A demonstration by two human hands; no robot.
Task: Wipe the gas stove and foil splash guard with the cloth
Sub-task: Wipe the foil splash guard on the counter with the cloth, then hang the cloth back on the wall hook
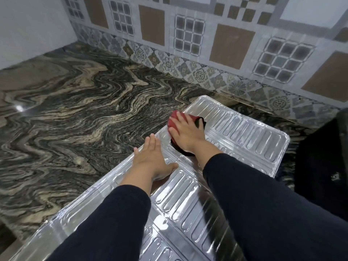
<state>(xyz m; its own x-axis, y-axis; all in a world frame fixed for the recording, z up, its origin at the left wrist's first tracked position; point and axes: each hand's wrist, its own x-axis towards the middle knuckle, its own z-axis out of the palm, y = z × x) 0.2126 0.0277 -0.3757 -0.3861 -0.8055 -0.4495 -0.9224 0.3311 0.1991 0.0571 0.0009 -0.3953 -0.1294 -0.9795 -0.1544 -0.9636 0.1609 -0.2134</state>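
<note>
The foil splash guard (244, 132) lies flat on the marbled counter, silver with raised oblong ribs, running from bottom left to the right. My right hand (185, 132) presses flat on a red and black cloth (173, 117) on the guard's far left part; most of the cloth is hidden under the palm. My left hand (150, 159) rests flat on the guard's left edge, fingers straight, thumb spread out. Both arms wear dark sleeves. No gas stove shows plainly in the head view.
The dark wavy-patterned stone counter (75, 110) spreads to the left and back. A patterned tile wall (207, 44) rises behind. A dark object (323, 166) stands at the right edge beside the guard.
</note>
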